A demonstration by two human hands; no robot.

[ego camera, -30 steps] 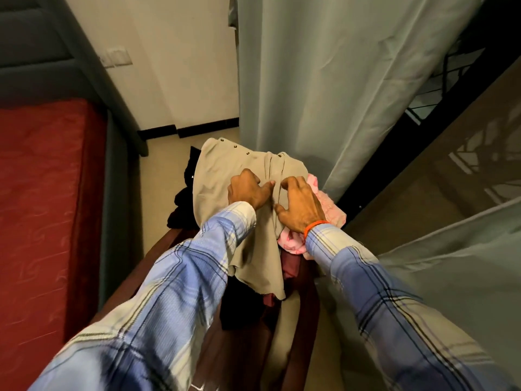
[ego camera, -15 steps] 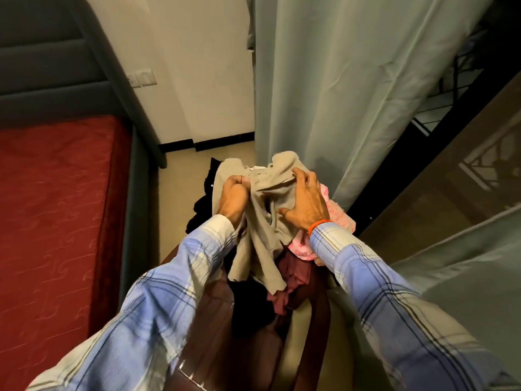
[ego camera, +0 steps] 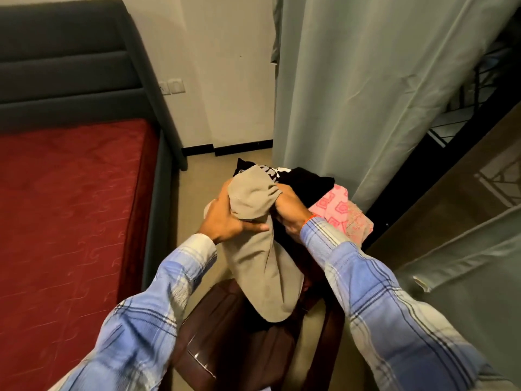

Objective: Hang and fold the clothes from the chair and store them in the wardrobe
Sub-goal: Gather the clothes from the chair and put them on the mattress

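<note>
A beige garment (ego camera: 262, 266) is bunched up between both hands above the dark brown chair (ego camera: 225, 342). My left hand (ego camera: 225, 218) grips its bunched top from the left. My right hand (ego camera: 290, 207) grips the same bundle from the right. The garment's tail hangs down over the chair seat. Behind my hands, on the chair, lie a black garment with white print (ego camera: 298, 179) and a pink patterned cloth (ego camera: 341, 213).
A bed with a red mattress (ego camera: 70, 221) and grey headboard (ego camera: 73, 69) fills the left. Grey-green curtain fabric (ego camera: 366, 94) hangs at the back right and another grey fabric panel (ego camera: 465, 277) stands at the right. Bare beige floor (ego camera: 208, 170) lies between bed and chair.
The beige garment lay spread over the pile; both hands have gathered it into a bundle and lifted it, uncovering the black garment underneath.
</note>
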